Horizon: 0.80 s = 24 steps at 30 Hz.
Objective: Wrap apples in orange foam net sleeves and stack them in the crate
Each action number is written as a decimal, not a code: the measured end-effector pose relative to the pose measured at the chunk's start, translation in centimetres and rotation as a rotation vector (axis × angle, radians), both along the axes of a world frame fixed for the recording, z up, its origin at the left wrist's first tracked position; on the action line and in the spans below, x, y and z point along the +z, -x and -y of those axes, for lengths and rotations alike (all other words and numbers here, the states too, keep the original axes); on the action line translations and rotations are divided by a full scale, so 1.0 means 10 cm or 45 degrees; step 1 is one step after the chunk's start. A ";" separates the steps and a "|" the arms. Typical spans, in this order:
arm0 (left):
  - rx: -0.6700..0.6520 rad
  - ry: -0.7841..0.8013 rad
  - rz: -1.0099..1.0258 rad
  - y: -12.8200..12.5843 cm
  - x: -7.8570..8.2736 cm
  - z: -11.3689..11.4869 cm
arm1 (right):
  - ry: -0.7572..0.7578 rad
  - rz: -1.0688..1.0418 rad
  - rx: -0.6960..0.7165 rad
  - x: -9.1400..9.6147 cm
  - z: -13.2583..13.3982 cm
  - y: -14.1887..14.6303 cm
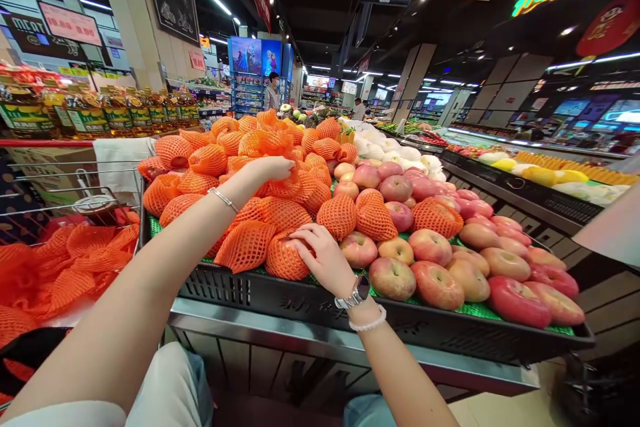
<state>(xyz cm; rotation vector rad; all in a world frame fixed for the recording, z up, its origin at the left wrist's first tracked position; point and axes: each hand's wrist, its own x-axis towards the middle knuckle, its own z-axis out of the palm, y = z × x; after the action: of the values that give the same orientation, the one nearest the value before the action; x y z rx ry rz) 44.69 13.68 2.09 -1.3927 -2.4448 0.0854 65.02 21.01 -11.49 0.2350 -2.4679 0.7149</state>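
Observation:
My left hand (281, 168) reaches over the pile of netted apples, its fingers closed on an orange foam net (270, 137); the fingertips are partly hidden. Nearer to me, my right hand (323, 253) curls its fingers over the right side of an apple in an orange foam net (284, 259) at the tray's front edge. Several other netted apples (195, 183) are heaped on the left of the black tray (320, 307). Bare red and yellowish apples (430, 247) lie in rows on the right, with a netted one (437, 217) among them.
A wire cart (30, 170) on the left holds loose orange foam nets (75, 260). Oil bottles (87, 113) stand behind it. White-netted fruit (380, 145) lies beyond the apples, and another produce display (545, 180) runs along the right. Two people stand far back.

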 end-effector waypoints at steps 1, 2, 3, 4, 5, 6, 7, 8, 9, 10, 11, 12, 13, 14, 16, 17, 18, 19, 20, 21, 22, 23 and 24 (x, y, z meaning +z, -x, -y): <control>0.022 0.006 0.022 0.03 -0.03 0.02 | 0.004 -0.003 0.002 0.00 0.00 0.00; 0.046 0.011 0.040 0.05 -0.03 0.04 | 0.004 -0.004 0.002 0.00 -0.01 0.01; 0.070 0.010 0.048 0.05 -0.02 0.07 | 0.001 -0.006 -0.002 -0.01 -0.01 0.01; 0.084 -0.028 0.044 0.03 0.01 0.09 | -0.005 -0.007 -0.008 -0.01 -0.01 0.02; 0.092 -0.116 0.037 0.00 0.05 0.12 | -0.014 -0.005 -0.015 -0.02 -0.01 0.02; 0.087 -0.260 0.032 -0.05 0.10 0.13 | -0.021 -0.005 -0.024 -0.02 -0.01 0.03; 0.071 -0.451 0.033 -0.10 0.15 0.14 | -0.023 -0.012 -0.032 -0.03 0.00 0.03; 0.040 -0.663 0.044 -0.16 0.19 0.13 | -0.017 -0.032 -0.040 -0.03 0.00 0.03; -0.006 -0.865 0.071 -0.21 0.22 0.12 | 0.000 -0.072 -0.049 -0.03 0.01 0.02; -0.058 -1.028 0.112 -0.26 0.23 0.09 | 0.030 -0.140 -0.062 -0.03 0.01 0.00; -0.108 -1.130 0.164 -0.29 0.22 0.06 | 0.077 -0.233 -0.076 -0.01 0.00 -0.02; -0.152 -1.183 0.225 -0.32 0.20 0.03 | 0.138 -0.341 -0.091 0.03 -0.02 -0.05; -0.192 -1.197 0.289 -0.33 0.16 0.00 | 0.212 -0.453 -0.108 0.09 -0.05 -0.07; -0.225 -1.189 0.350 -0.34 0.12 -0.03 | 0.297 -0.557 -0.128 0.17 -0.10 -0.08; -0.271 -1.120 0.446 -0.34 0.03 -0.08 | 0.484 -0.714 -0.192 0.38 -0.25 -0.07; -0.294 -1.076 0.473 -0.33 -0.01 -0.09 | 0.569 -0.754 -0.239 0.52 -0.35 -0.03; -0.314 -1.049 0.482 -0.32 -0.04 -0.09 | 0.647 -0.770 -0.296 0.66 -0.46 0.02; -0.329 -1.046 0.473 -0.31 -0.07 -0.10 | 0.700 -0.746 -0.351 0.80 -0.58 0.09; -0.336 -1.064 0.441 -0.31 -0.09 -0.09 | 0.742 -0.682 -0.399 0.93 -0.68 0.18; -0.337 -1.097 0.389 -0.31 -0.10 -0.09 | 0.761 -0.565 -0.424 1.04 -0.78 0.27; -0.335 -1.132 0.326 -0.30 -0.12 -0.09 | 0.739 -0.409 -0.406 1.13 -0.85 0.36; -0.338 -1.158 0.264 -0.29 -0.13 -0.08 | 0.705 -0.248 -0.340 1.18 -0.91 0.44; -0.348 -1.168 0.218 -0.29 -0.16 -0.08 | 0.679 -0.127 -0.258 1.21 -0.95 0.50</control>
<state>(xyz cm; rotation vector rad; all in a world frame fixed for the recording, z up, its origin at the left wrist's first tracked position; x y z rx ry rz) 47.54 14.49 0.53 -1.2659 -1.9188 -1.0997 60.01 30.46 0.64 -0.1741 -2.0772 1.1980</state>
